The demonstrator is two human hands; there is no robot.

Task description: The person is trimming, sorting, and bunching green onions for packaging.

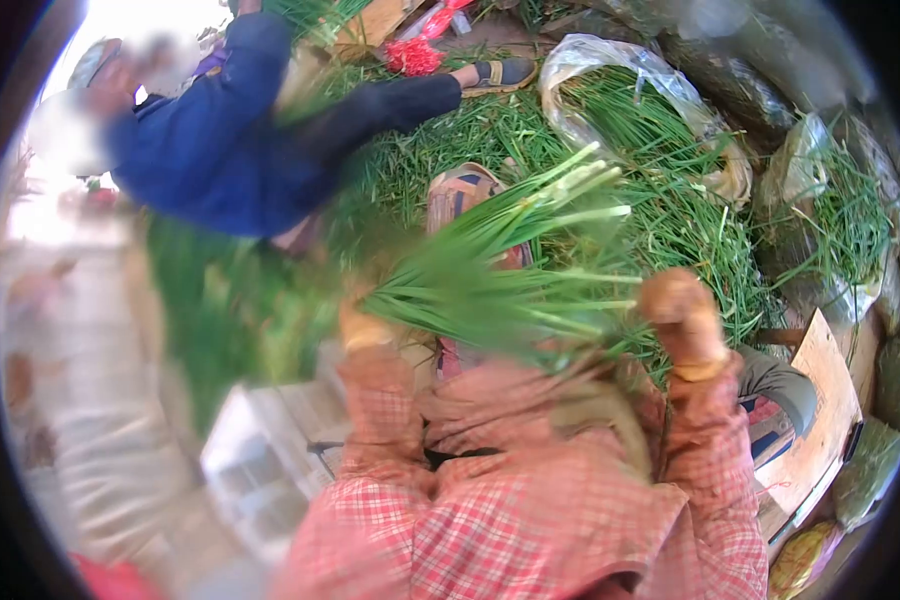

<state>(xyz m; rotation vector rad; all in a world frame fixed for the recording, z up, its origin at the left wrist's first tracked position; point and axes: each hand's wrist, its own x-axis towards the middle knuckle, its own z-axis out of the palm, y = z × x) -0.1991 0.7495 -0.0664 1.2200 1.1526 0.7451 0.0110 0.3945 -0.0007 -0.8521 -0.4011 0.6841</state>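
Loose greens (400, 165) strewn upper centre | left hand (364, 325), mid-frame, clasping green bunch (490, 238) | right hand (682, 308), centre-right, curled by stem ends (610, 278), its hold unclear

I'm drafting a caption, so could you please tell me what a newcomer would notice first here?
Probably the bunch of long green stalks with pale ends, fanned out at the centre from the person's left hand. Next, the co-worker's blue jacket stands out at upper left, and a red stringy bundle near the top edge.
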